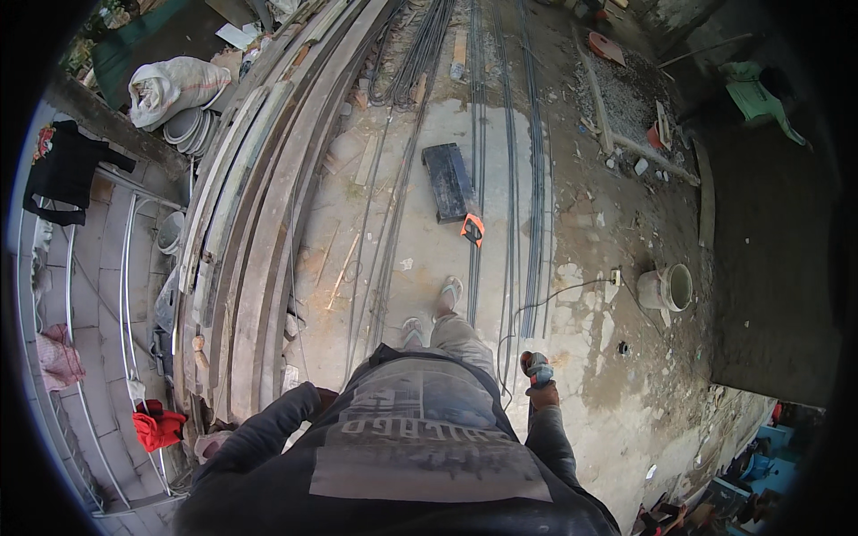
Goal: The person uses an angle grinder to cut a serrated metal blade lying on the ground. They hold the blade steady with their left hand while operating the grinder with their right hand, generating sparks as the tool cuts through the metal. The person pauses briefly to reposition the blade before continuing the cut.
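My right hand [542, 396] is closed around a corded angle grinder [536, 366], held low at my right side. Its dark cord [563, 292] loops over the ground toward a small socket block [615, 277]. My left hand [327, 398] hangs beside my waist, mostly hidden by my dark shirt, so its fingers do not show. Ahead of my sandalled feet, a handsaw [473, 230] with an orange and black handle lies at the near end of a long black box-like piece [448, 182].
Long wooden planks [259, 241] are piled along the left. Steel bars [536, 179] run lengthwise over the concrete. At right stands a bucket [666, 288], near a dark pit-like area [778, 295]. A person in green [755, 94] is at the far right.
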The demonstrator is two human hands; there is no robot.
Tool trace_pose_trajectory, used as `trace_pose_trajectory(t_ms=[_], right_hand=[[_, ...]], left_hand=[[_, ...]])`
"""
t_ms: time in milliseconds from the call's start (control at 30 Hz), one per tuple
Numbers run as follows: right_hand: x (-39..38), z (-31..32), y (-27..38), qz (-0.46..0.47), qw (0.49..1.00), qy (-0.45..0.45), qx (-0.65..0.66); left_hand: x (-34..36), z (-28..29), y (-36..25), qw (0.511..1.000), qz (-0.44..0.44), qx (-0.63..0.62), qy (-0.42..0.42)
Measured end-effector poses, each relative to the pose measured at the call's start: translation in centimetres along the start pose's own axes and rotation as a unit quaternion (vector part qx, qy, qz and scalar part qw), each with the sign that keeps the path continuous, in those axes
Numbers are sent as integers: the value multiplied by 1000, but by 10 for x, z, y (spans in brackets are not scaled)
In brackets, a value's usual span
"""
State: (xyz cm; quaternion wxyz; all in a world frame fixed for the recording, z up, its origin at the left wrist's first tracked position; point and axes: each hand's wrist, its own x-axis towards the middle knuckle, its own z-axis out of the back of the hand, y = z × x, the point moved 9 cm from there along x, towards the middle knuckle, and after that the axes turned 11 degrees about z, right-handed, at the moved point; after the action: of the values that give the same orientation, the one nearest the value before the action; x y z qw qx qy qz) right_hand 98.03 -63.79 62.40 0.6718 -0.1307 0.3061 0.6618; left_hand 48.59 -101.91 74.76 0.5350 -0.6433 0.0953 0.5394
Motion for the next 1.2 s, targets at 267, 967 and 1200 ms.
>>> trace_pose_trajectory(t_ms=[267, 967, 1200], right_hand=[[-1, 12, 2, 56, 998, -16, -7], [64, 47, -26, -51, 997, 31, 49], [73, 59, -45, -115, 988, 36, 96]], left_hand=[[-19, 109, -61, 983, 80, 116, -117], [171, 293, -263, 951, -155, -258, 78], [280, 350, -162, 980, 43, 7, -192]])
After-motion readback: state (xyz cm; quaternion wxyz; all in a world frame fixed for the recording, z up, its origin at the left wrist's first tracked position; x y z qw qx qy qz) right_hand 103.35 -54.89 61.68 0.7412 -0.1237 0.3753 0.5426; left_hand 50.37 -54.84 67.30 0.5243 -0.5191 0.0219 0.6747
